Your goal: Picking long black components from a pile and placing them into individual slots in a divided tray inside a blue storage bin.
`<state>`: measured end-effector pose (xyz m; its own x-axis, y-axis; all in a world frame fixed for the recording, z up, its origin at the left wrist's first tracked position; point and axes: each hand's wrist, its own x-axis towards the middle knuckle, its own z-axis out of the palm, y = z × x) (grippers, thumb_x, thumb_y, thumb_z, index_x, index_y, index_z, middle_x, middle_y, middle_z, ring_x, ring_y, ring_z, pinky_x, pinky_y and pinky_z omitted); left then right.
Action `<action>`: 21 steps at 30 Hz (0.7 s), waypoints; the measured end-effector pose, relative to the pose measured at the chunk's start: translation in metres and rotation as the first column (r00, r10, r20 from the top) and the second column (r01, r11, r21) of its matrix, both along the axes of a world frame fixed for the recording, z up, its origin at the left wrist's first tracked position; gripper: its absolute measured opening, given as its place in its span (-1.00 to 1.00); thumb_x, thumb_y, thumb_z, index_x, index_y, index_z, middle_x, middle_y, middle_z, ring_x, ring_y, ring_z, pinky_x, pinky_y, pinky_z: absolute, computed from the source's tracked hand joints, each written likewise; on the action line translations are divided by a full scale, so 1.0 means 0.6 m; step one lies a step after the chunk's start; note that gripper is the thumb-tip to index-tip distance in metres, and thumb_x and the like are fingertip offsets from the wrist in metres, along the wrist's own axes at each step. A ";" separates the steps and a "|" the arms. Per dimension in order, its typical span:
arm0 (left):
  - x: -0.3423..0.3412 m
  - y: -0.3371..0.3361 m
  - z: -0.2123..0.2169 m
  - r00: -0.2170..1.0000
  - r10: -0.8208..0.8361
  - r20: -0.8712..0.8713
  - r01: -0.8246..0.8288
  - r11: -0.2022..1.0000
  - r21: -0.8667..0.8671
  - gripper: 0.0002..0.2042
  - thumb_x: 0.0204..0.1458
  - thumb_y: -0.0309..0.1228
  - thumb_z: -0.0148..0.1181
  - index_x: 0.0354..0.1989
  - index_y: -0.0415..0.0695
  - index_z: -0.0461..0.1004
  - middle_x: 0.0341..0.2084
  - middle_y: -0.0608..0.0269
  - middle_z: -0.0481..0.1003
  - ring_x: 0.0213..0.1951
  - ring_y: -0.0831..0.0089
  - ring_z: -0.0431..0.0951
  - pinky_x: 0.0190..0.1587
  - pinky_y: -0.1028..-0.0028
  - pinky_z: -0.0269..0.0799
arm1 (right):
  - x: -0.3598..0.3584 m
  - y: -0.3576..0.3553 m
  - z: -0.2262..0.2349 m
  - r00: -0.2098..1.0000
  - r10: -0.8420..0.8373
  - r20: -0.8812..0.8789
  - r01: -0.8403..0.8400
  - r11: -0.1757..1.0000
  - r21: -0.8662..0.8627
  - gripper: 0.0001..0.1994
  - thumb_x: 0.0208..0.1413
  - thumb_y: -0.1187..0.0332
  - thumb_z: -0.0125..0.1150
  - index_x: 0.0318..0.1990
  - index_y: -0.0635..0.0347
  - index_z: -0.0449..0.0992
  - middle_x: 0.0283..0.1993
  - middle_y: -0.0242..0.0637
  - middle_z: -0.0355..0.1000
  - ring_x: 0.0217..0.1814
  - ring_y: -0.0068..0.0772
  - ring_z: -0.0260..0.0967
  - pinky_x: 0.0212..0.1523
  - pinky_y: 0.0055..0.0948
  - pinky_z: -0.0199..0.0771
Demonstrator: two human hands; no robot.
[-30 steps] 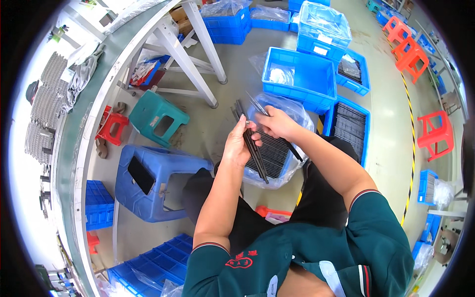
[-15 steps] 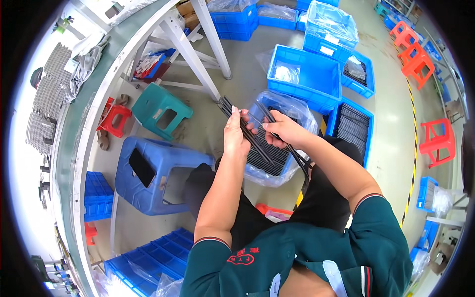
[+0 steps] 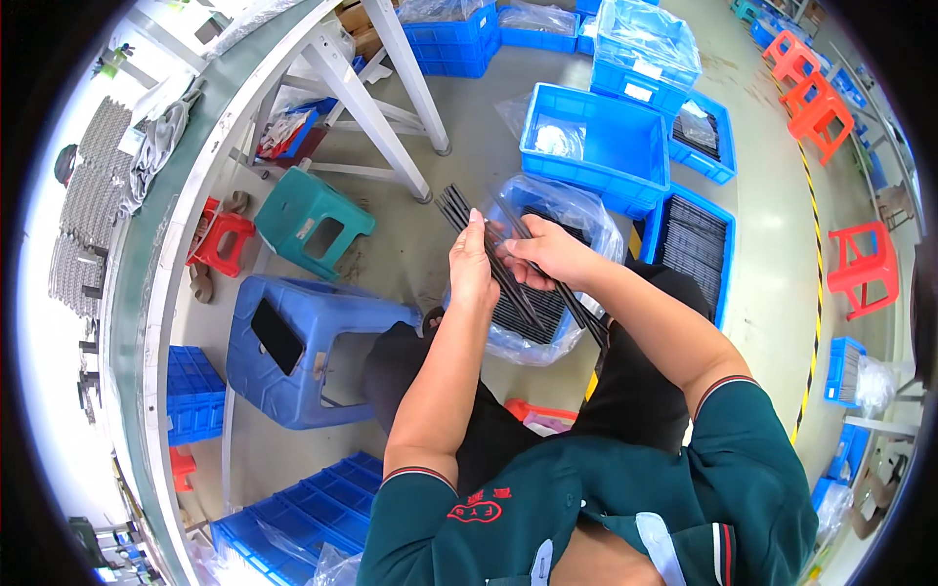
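My left hand is closed round a bundle of thin black rods, which slants from upper left to lower right. Beside it, my right hand grips several more black rods at a similar slant. The fingers of both hands are close together, and whether they touch I cannot tell. Below them stands a blue bin lined with a clear plastic bag. Rows of black rods lie inside it, partly hidden by my hands.
An open blue crate stands beyond the lined bin, with a rod-filled blue crate to its right. On the left are a blue stool bearing a black phone, a green stool and a workbench.
My right hand has moved slightly left, closer to my left hand. The rod ends at the top of the left bundle are more fanned out. The whole view has shifted a little.
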<state>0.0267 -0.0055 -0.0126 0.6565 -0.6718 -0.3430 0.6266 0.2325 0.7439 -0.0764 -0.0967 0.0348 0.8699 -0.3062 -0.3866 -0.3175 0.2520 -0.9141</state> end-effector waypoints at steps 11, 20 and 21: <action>0.002 -0.001 0.006 0.997 -0.023 0.069 0.020 0.999 0.047 -0.71 0.12 -0.16 0.06 -0.40 -0.17 0.44 -0.64 0.43 0.29 -0.66 0.63 0.26 -0.65 0.61 0.19 | 0.009 -0.003 -0.008 1.000 0.001 -0.029 0.001 0.999 0.047 -0.84 0.16 0.39 -0.04 -0.28 0.34 0.28 -0.62 -0.26 0.33 -0.77 -0.55 0.20 -0.82 -0.56 0.10; 0.046 0.004 -0.004 0.983 0.174 0.057 -0.179 0.978 0.103 -0.68 0.16 -0.19 -0.04 -0.51 -0.19 0.36 -0.73 0.38 0.18 -0.69 0.57 0.19 -0.65 0.54 0.23 | 0.002 0.009 -0.005 0.991 0.042 -0.129 0.000 0.951 0.308 -0.75 0.22 0.26 -0.09 -0.09 0.23 0.14 -0.39 -0.06 0.40 -0.52 -0.27 0.43 -0.51 -0.26 0.55; 0.047 0.005 -0.003 0.982 0.177 0.059 -0.182 0.978 0.101 -0.68 0.16 -0.19 -0.04 -0.51 -0.19 0.36 -0.73 0.38 0.18 -0.69 0.57 0.19 -0.65 0.54 0.23 | -0.006 0.008 -0.008 0.987 0.079 -0.141 -0.043 0.969 0.243 -0.76 0.21 0.26 -0.08 -0.11 0.22 0.15 -0.40 -0.08 0.40 -0.53 -0.30 0.42 -0.52 -0.29 0.54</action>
<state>0.0546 -0.0025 -0.0144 0.7809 -0.5033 -0.3700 0.5439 0.2565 0.7990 -0.0801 -0.0918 0.0299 0.8113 -0.1371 -0.5683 -0.4669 0.4330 -0.7711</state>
